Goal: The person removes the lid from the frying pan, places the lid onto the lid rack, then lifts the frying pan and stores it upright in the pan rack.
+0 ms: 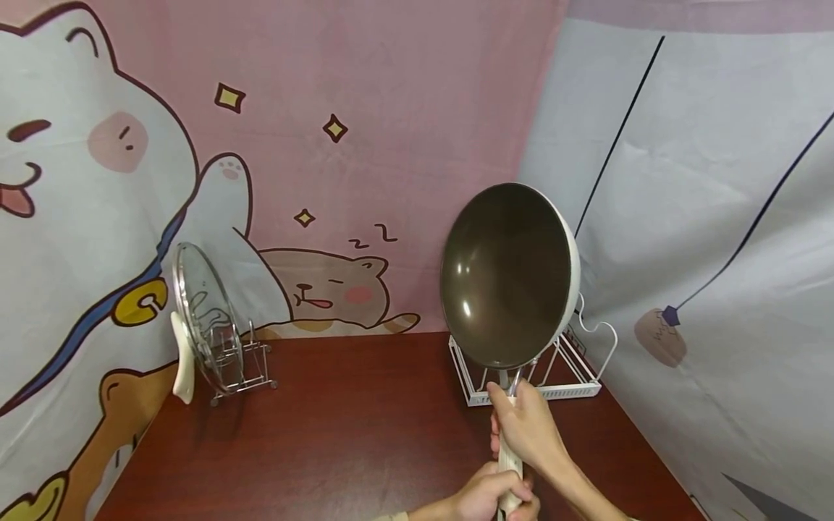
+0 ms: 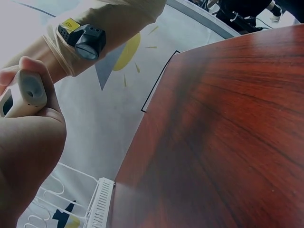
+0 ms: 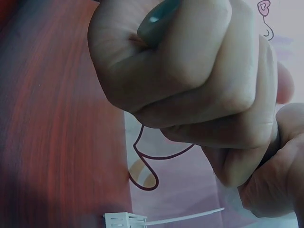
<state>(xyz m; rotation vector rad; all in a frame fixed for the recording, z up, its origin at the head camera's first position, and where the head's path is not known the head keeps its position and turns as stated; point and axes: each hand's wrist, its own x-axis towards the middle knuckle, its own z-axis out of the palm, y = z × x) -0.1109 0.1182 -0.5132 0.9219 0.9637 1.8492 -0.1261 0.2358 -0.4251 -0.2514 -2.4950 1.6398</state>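
Observation:
A wok (image 1: 504, 275) with a dark brown inside and a white outer wall is tilted up, its inside facing me. My right hand (image 1: 529, 427) grips the cream handle close under the pan. Lower down, my left hand (image 1: 485, 496) wraps around the same handle near its end. In the left wrist view the butt of the handle (image 2: 32, 92) pokes out of the left hand (image 2: 28, 147). Curled fingers of the right hand (image 3: 190, 71) fill the right wrist view. Behind the wok, partly covered by it, stands a white wire rack (image 1: 534, 394).
At the left back, a glass lid (image 1: 207, 318) with a pale handle stands upright in a small chrome rack (image 1: 250, 369). The red-brown table (image 1: 326, 434) meets a printed cloth backdrop (image 1: 417, 94) at the back and sides.

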